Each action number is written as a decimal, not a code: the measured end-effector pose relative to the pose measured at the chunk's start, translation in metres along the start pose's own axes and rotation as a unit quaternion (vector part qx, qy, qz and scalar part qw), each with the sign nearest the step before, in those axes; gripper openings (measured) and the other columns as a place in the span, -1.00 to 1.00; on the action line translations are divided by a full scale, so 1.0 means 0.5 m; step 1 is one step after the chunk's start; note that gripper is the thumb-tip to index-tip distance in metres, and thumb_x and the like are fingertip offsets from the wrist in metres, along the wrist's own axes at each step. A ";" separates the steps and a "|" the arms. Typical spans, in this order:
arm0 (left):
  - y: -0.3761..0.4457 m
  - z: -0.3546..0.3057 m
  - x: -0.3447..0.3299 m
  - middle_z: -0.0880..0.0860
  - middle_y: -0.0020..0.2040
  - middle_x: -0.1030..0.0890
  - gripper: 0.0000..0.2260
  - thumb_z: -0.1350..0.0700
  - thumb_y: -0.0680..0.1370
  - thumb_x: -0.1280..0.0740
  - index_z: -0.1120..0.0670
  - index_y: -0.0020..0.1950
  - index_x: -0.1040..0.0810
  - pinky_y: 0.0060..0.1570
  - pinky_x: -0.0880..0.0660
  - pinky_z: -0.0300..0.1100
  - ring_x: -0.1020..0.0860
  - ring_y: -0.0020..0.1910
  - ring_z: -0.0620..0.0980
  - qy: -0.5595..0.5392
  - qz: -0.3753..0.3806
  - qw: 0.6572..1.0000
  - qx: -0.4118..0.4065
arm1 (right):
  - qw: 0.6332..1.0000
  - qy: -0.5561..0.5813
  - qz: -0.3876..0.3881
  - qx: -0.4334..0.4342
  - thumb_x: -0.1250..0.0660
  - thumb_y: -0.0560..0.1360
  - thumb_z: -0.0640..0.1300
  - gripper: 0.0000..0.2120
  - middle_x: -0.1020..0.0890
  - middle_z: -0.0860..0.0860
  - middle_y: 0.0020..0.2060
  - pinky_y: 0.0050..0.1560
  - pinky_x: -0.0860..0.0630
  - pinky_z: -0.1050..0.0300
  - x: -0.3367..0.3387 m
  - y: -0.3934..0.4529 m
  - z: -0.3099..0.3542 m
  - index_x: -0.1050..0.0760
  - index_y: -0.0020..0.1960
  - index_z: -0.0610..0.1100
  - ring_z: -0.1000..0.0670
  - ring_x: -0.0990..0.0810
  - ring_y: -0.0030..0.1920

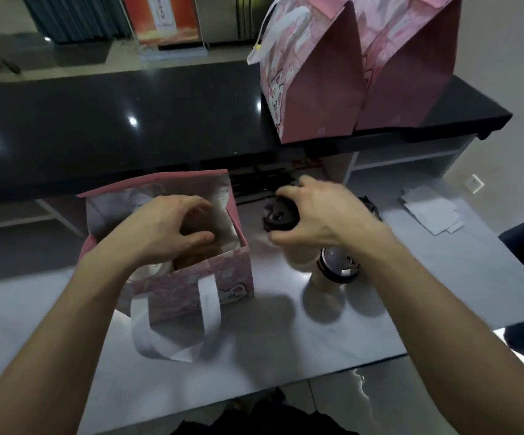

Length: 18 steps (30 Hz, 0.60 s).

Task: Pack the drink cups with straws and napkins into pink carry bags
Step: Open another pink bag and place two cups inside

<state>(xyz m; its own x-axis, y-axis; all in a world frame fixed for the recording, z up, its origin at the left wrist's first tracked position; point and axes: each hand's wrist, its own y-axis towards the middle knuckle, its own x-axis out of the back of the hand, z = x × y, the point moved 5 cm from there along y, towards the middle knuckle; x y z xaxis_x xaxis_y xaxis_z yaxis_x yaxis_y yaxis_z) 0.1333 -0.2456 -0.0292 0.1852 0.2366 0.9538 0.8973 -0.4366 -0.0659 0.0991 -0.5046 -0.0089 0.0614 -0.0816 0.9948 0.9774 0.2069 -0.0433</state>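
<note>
An open pink carry bag (223,274) with white handles stands on the grey worktop (285,334), left of centre. My left hand (166,227) reaches down into its mouth, fingers curled over a dark-lidded cup that is mostly hidden inside. My right hand (323,211) grips a second drink cup (281,219) by its black lid, lifted just right of the bag. A third cup (337,268) with a black-rimmed lid stands on the worktop under my right wrist.
Two closed pink bags (314,86) (411,64) stand on the raised black counter (129,120) at the back right. White napkins or papers (430,211) lie at the worktop's right end. A dark object (370,205) sits behind my right hand.
</note>
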 end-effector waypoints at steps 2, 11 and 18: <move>-0.005 0.014 0.005 -0.07 0.36 -0.66 -0.48 -0.14 0.58 -0.54 -0.14 0.51 -0.52 0.19 -0.57 -0.18 -0.58 0.19 -0.14 -0.004 -0.007 1.000 0.011 | 0.998 0.006 -0.065 0.002 -0.34 0.38 0.51 -0.29 -0.55 -0.04 0.02 0.07 -0.58 -0.05 0.071 0.014 0.005 -0.59 0.35 0.09 -0.17 -0.63 0.04; -0.050 0.066 0.057 -0.06 0.48 -0.57 -0.39 -0.06 0.55 -0.59 -0.11 0.58 -0.48 0.39 -0.59 0.03 -0.55 0.42 -0.02 -0.002 -0.020 0.998 0.051 | 0.961 0.202 -0.118 0.146 -0.32 0.38 0.43 -0.25 -0.60 0.02 0.16 0.24 -0.55 -0.05 0.223 0.068 0.139 -0.52 0.46 0.07 -0.02 -0.58 0.17; -0.103 0.125 0.051 -0.14 0.71 -0.27 0.04 -0.31 0.38 -0.63 -0.20 0.74 -0.17 0.71 -0.16 0.10 -0.17 0.71 -0.03 0.000 -0.012 0.999 0.050 | 0.972 0.092 0.091 0.197 -0.53 0.31 0.39 -0.23 -0.58 0.11 0.15 0.14 -0.64 -0.04 0.057 0.143 0.252 -0.40 0.41 0.12 -0.01 -0.60 0.12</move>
<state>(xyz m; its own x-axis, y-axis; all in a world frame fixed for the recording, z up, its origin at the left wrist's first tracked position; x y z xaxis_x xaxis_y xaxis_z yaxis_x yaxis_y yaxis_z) 0.1168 -0.1630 -0.0198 0.1629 0.2458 0.9555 0.9373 -0.3411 -0.0720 0.1450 -0.3691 0.0281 0.2964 -0.1738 0.9391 0.7958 0.5886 -0.1423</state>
